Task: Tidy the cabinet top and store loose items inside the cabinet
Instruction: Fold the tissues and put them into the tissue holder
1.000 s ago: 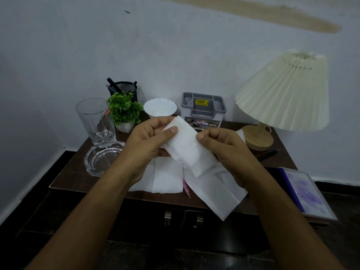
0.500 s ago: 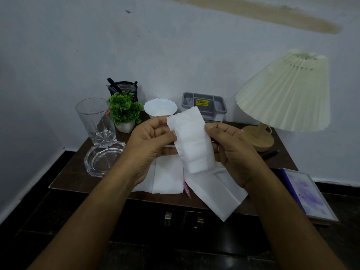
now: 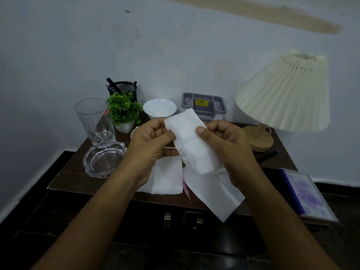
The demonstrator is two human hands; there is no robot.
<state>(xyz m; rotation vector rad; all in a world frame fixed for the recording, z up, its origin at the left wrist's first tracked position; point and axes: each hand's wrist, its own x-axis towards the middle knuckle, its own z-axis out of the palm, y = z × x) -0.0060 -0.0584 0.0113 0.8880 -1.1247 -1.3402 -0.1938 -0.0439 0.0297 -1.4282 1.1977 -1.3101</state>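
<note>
1. The dark brown wooden cabinet (image 3: 74,172) has both front doors (image 3: 181,219) closed. I judge that the storing part of the task is not yet begun.
2. The lamp with a cream pleated shade (image 3: 284,94) stands at the back right of the top. It probably needs no work.
3. The flat notebook with a purple cover (image 3: 305,195) lies at the front right corner, partly over the edge. It looks like a loose item waiting to be stored.
4. Two flat white paper tissues lie on the front of the top. One (image 3: 167,178) is under the left hand, and the other (image 3: 214,193) reaches over the front edge. Both are left to do.
5. The tall clear drinking glass (image 3: 93,119) and the clear glass ashtray (image 3: 105,158) stand on the left. Behind them, the small green plant in a white pot (image 3: 123,110), the black mesh pen holder (image 3: 124,87), the white scalloped bowl (image 3: 159,110) and the grey plastic organiser tray (image 3: 204,106) form a rather orderly back row.
6. The folded white tissue (image 3: 191,141) is in the air above the middle of the top. The left hand (image 3: 150,145) pinches its upper left edge. The right hand (image 3: 229,147) holds its right edge, thumb on the front and fingers curled behind. Folding seems to be the step in hand.
7. The thin pink pen (image 3: 185,189) lies between the flat tissues, and the dark pen (image 3: 268,155) is beside the lamp base. Both are loose.
</note>
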